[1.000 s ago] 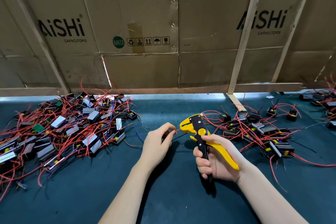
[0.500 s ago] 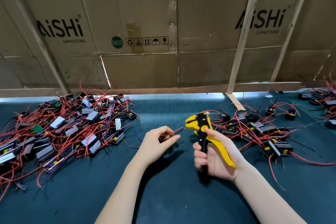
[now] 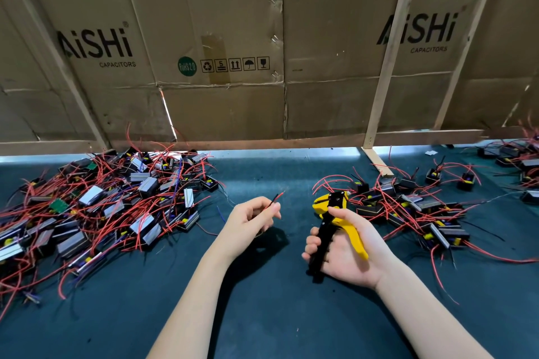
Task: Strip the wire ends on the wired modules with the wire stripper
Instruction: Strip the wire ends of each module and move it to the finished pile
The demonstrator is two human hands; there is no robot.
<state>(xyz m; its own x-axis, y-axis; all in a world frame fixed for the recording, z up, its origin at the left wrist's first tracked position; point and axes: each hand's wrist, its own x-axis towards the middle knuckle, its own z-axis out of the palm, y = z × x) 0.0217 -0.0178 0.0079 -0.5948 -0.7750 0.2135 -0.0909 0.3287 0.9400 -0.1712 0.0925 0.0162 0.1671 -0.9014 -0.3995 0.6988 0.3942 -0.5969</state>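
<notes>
Above the dark green table (image 3: 262,315), between two heaps of wired modules, the wire stripper (image 3: 335,221) stands nearly upright in the right hand (image 3: 344,253): a yellow head with black jaw parts, one black handle and one yellow handle spread apart. The fingers curl round the black handle while the yellow handle lies across the palm, the thumb resting near the head. Just to the left, well clear of the tool's head, the left hand (image 3: 248,221) pinches a pair of thin wires (image 3: 275,199), one red and one black, whose tips stick up and to the right beyond the fingertips. The module they belong to is hidden inside that hand. The larger pile of modules (image 3: 96,207) lies to the left, a smaller pile (image 3: 408,207) to the right, both tangled in red wire, before a cardboard wall (image 3: 233,38).
</notes>
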